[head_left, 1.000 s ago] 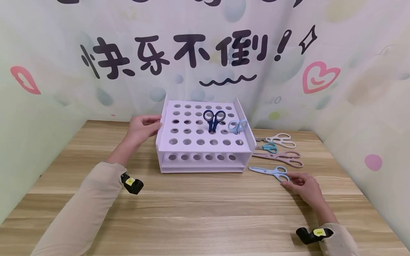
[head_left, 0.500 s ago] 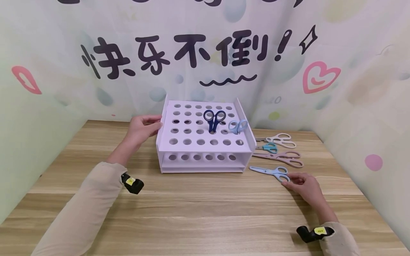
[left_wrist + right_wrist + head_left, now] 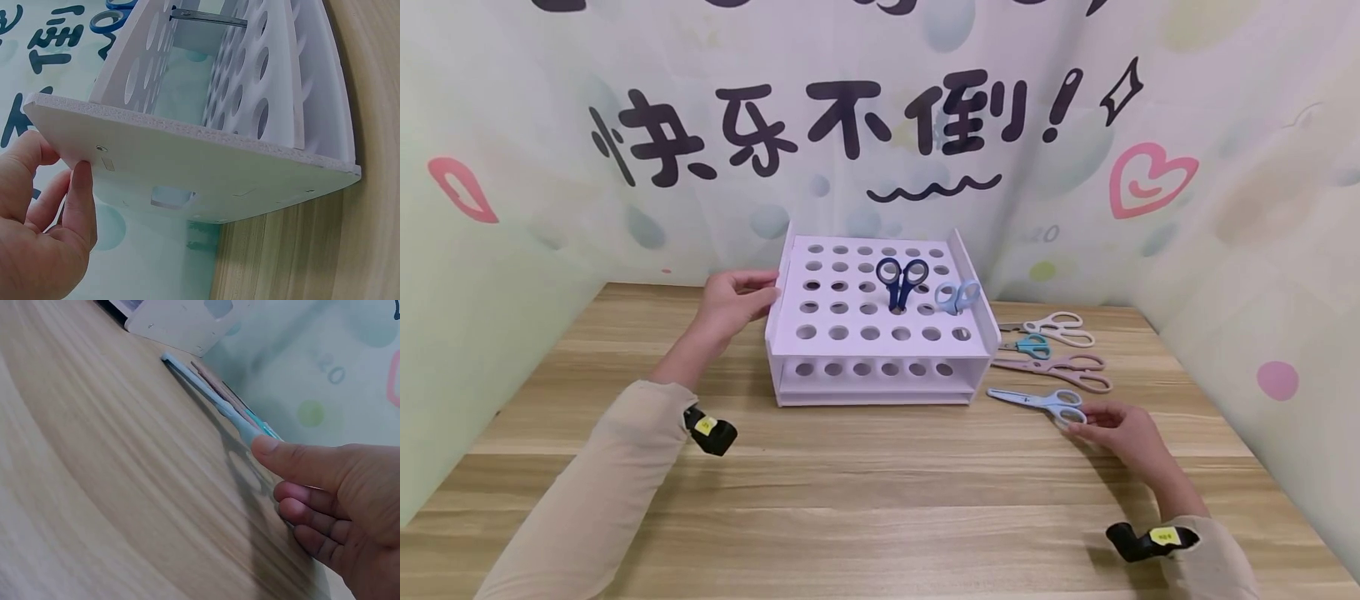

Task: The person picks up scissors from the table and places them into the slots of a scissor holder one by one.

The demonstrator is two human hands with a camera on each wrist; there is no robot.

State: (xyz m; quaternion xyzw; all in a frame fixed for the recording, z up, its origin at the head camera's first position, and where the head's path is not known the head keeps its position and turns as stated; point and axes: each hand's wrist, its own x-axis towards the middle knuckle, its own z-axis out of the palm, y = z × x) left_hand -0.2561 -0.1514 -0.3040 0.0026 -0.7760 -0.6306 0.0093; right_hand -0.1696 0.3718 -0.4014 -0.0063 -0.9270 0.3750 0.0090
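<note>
In the head view a white rack [image 3: 853, 319] with rows of round holes stands upright at the back of the table. At its left side panel [image 3: 187, 169], my left hand [image 3: 730, 302] grips the upper edge with thumb and fingertips. My right hand [image 3: 1123, 429] pinches one handle loop of light blue scissors [image 3: 1037, 400]; their blades point left toward the rack. The right wrist view shows these scissors [image 3: 219, 403] tilted edge-on, their shadow beside them on the wood. Dark blue scissors [image 3: 900, 287] and pale blue scissors [image 3: 957, 297] stand handles-up in rack holes.
Right of the rack lie white-handled scissors [image 3: 1060, 329], teal scissors [image 3: 1033, 346] and mauve scissors [image 3: 1067, 369], their blades reaching toward its side. A printed cloth wall [image 3: 865, 167] closes off the back of the wooden table [image 3: 850, 500].
My right hand has shifted slightly right, bringing the light blue scissors along and tilting their handles. My left hand and the rack stay where they were.
</note>
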